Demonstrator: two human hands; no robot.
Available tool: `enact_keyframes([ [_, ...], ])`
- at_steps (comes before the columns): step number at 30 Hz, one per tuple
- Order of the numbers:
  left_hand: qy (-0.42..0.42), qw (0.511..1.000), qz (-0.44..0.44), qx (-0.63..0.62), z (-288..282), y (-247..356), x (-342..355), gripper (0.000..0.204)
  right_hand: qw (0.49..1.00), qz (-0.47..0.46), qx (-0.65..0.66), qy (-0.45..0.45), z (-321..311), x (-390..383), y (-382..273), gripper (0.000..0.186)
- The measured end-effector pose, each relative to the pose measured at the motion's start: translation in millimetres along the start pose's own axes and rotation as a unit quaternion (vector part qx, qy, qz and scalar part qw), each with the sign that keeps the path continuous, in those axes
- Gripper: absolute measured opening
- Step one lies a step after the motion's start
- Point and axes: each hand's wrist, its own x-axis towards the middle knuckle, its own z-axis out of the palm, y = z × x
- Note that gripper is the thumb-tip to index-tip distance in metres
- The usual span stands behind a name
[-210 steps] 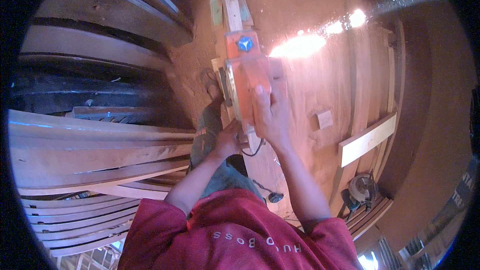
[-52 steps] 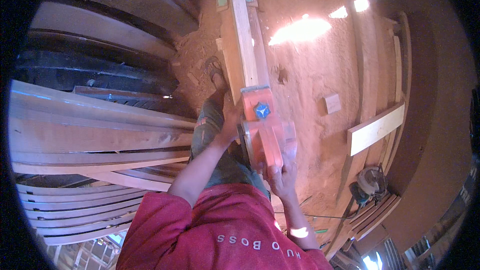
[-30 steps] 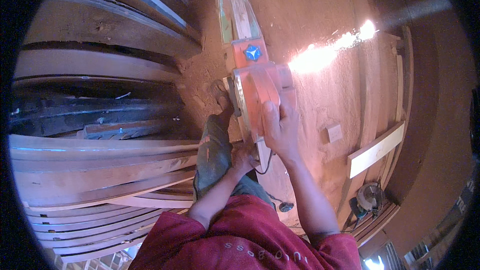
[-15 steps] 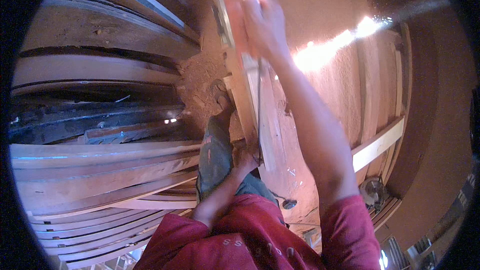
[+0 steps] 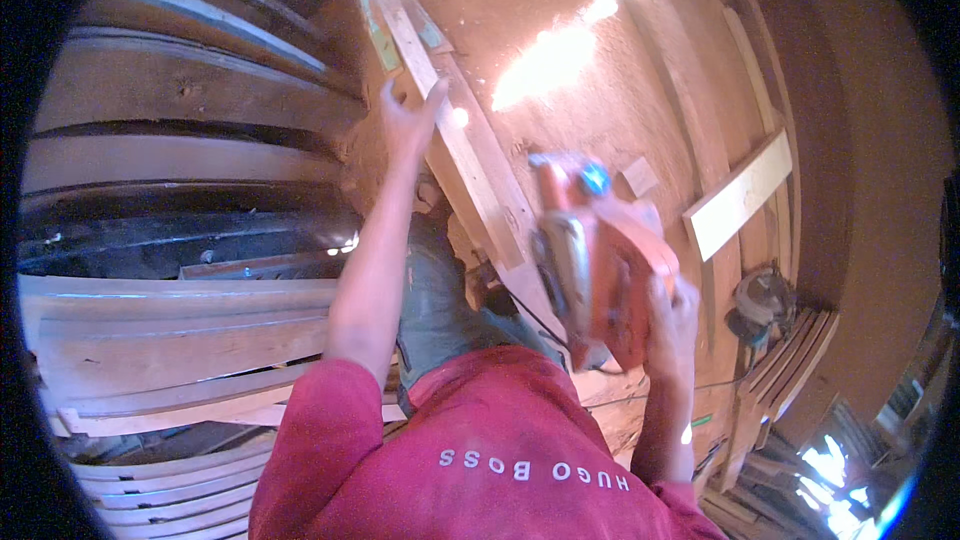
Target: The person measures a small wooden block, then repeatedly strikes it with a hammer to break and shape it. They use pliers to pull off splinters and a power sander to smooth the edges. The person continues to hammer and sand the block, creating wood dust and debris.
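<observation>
An orange electric planer (image 5: 620, 280) with a blue knob is tilted and blurred in my right hand (image 5: 677, 325), whose fingers are wrapped round its handle. It hangs to the right of a narrow wooden strip (image 5: 465, 160), apart from it. My left hand (image 5: 408, 122) is at the far part of the strip, thumb and fingers spread, the thumb over its edge. Whether the palm presses on the wood is hidden. The strip lies lengthwise on a longer board (image 5: 495, 145) with a greenish far end. A dark cord runs from below the planer.
Stacked planks (image 5: 180, 320) fill the left side. To the right, a pale board (image 5: 740, 195) lies across long timbers, near a round dusty machine part (image 5: 762, 305) and slats (image 5: 795, 355). Sawdust covers the surfaces, with bright sunlight (image 5: 550, 60) across them.
The planer has come off the far end of the wood and back toward me, to the right, in my right hand. My left hand has moved from near my lap forward to the strip.
</observation>
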Motion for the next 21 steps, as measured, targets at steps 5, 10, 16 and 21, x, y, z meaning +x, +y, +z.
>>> enact_keyframes([
  [5,-0.188,0.952,-0.046,0.237,2.8,35.8,31.4,0.085,0.983,0.043,0.052,0.172,-68.9,-93.7,98.8,0.032],
  [10,-0.220,0.949,0.090,0.209,-39.4,84.7,-26.3,0.075,0.927,0.098,0.241,0.271,-105.7,-143.8,142.4,0.030],
  [16,-0.427,0.766,0.323,0.356,-60.3,172.1,-125.7,0.051,0.893,0.061,0.332,0.299,-119.8,-157.6,161.3,0.033],
  [21,-0.493,0.542,0.579,0.357,-17.5,79.1,-143.4,0.036,0.896,0.059,0.336,0.284,-126.9,-162.8,149.1,0.037],
])
